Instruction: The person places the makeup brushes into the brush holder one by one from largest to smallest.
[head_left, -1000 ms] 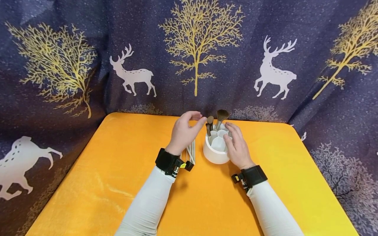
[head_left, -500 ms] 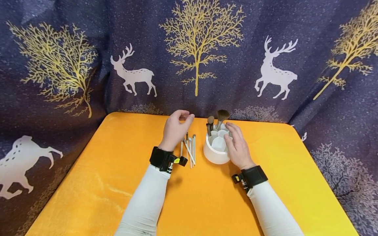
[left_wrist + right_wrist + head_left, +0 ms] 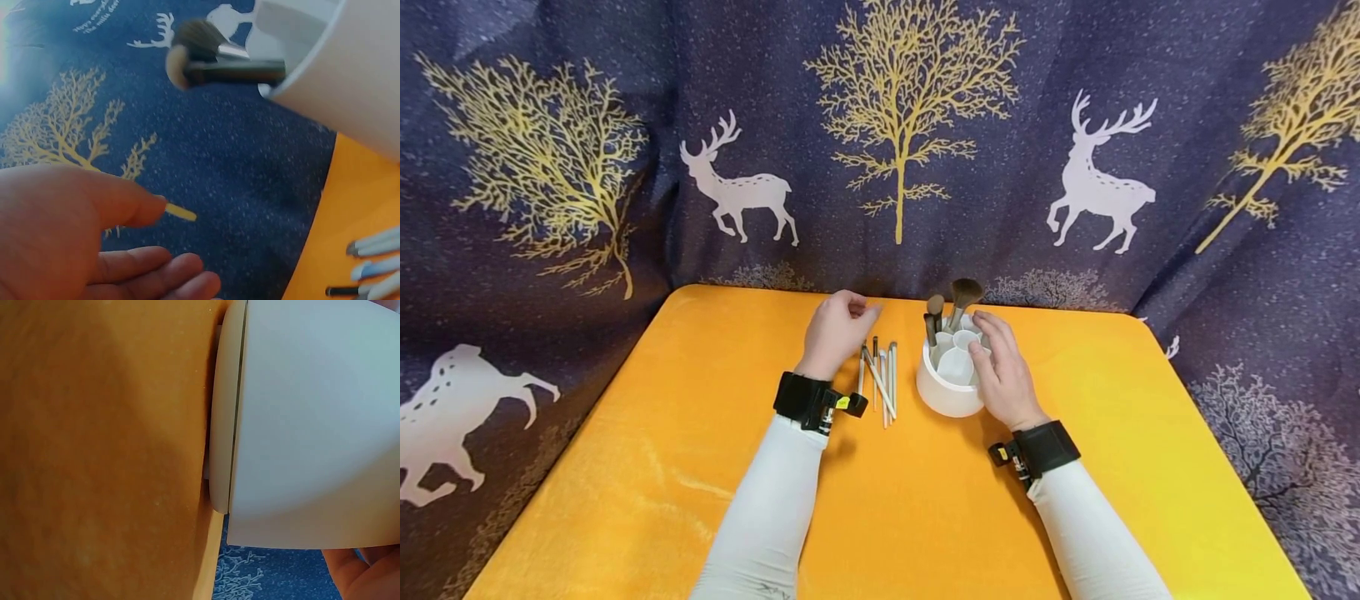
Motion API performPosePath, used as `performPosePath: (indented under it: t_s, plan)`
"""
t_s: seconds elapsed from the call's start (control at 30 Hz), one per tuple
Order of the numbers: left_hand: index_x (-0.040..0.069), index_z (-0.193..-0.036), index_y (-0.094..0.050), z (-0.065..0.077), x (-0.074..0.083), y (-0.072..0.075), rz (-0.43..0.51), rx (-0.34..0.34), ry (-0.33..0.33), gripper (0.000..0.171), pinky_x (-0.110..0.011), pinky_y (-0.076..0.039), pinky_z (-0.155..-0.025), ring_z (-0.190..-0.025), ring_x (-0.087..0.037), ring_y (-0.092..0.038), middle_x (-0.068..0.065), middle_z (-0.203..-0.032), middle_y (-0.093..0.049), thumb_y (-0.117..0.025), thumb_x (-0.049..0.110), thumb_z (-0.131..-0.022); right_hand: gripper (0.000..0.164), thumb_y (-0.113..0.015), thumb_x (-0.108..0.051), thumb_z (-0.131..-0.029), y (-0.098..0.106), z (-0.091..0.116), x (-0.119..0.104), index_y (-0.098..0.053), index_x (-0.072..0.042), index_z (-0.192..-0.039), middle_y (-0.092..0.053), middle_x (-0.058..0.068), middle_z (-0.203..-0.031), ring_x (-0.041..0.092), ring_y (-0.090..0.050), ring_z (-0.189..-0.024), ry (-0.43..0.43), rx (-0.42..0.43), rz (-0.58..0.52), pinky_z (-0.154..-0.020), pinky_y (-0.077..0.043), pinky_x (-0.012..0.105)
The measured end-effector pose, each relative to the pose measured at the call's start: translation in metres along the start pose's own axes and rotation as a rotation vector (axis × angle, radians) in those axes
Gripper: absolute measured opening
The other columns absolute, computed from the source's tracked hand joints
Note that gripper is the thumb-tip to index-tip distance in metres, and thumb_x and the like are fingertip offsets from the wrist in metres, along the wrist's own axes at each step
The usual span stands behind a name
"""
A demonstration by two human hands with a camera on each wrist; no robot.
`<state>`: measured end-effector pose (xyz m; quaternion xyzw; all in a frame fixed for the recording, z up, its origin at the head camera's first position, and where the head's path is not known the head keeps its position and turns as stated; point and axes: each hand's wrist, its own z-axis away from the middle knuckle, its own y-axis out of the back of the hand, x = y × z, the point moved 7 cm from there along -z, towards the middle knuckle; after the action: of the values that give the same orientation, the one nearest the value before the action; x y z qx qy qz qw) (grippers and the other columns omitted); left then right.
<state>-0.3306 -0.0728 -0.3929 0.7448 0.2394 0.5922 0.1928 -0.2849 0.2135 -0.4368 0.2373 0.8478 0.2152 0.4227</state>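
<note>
A round white makeup brush holder (image 3: 947, 398) with inner compartments stands on the table. Several dark-bristled makeup brushes (image 3: 966, 292) rise from its far left part. My right hand (image 3: 1009, 379) grips the holder from the right; in the right wrist view, fingertips (image 3: 350, 575) show past the edge of its white wall (image 3: 312, 425). My left hand (image 3: 833, 335) hovers left of the holder, beside several slim makeup brushes (image 3: 891, 375) lying on the cloth. In the left wrist view its thumb (image 3: 134, 203) stands apart from relaxed fingers, with nothing held.
An orange cloth covers the table (image 3: 700, 417). Behind it hangs a dark blue curtain (image 3: 820, 100) printed with trees and deer, close to the table's far edge. Each wrist wears a black strap with a small camera.
My left hand has moved left, away from the holder, and lowered slightly, uncovering the slim brushes on the table. The right hand and the holder have stayed in place.
</note>
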Motion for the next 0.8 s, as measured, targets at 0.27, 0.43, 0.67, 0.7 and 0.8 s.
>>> performPosePath:
  t_s: [0.27,0.43,0.67,0.7,0.8]
  plan:
    - [0.005,-0.133,-0.077,-0.003,-0.011,-0.001,-0.12,-0.05,0.04,0.039,-0.048,-0.057,-0.087,-0.099,-0.029,-0.074,-0.011,-0.119,-0.08,-0.074,0.033,-0.106,0.048,-0.051,-0.019,-0.118,0.001,-0.001,-0.001,-0.051,0.0,-0.162,-0.045,0.018,-0.17,0.039,-0.044,-0.157,0.0,-0.001,-0.002,-0.122,-0.041,0.065]
    - [0.007,-0.13,-0.078,-0.003,-0.018,-0.005,-0.17,-0.092,0.065,0.036,-0.047,-0.057,-0.088,-0.099,-0.028,-0.074,-0.01,-0.117,-0.08,-0.074,0.032,-0.105,0.048,-0.051,-0.019,-0.118,0.001,-0.001,0.0,-0.051,0.0,-0.162,-0.045,0.018,-0.17,0.039,-0.045,-0.157,-0.008,-0.005,-0.003,-0.121,-0.042,0.065]
    - [0.004,-0.139,-0.072,-0.003,-0.029,-0.011,-0.196,-0.163,0.1,0.041,-0.046,-0.057,-0.088,-0.092,-0.026,-0.073,-0.011,-0.118,-0.079,-0.075,0.028,-0.106,0.048,-0.051,-0.019,-0.118,0.0,-0.001,0.0,-0.051,0.001,-0.162,-0.045,0.018,-0.17,0.038,-0.044,-0.157,-0.01,-0.008,-0.004,-0.122,-0.04,0.064]
    - [0.003,-0.141,-0.071,-0.003,-0.03,-0.012,-0.197,-0.174,0.103,0.042,-0.045,-0.056,-0.087,-0.088,-0.025,-0.072,-0.011,-0.114,-0.079,-0.074,0.027,-0.106,0.048,-0.051,-0.019,-0.118,0.0,-0.001,0.0,-0.051,0.0,-0.162,-0.045,0.018,-0.17,0.038,-0.044,-0.157,-0.011,-0.008,-0.005,-0.122,-0.04,0.064]
    - [0.002,-0.139,-0.071,-0.003,-0.034,-0.015,-0.195,-0.195,0.114,0.039,-0.041,-0.052,-0.081,-0.075,-0.022,-0.066,-0.008,-0.096,-0.075,-0.073,0.023,-0.106,0.048,-0.051,-0.019,-0.118,0.0,-0.001,0.0,-0.051,0.001,-0.162,-0.045,0.018,-0.17,0.038,-0.045,-0.157,-0.01,-0.007,-0.005,-0.122,-0.04,0.065]
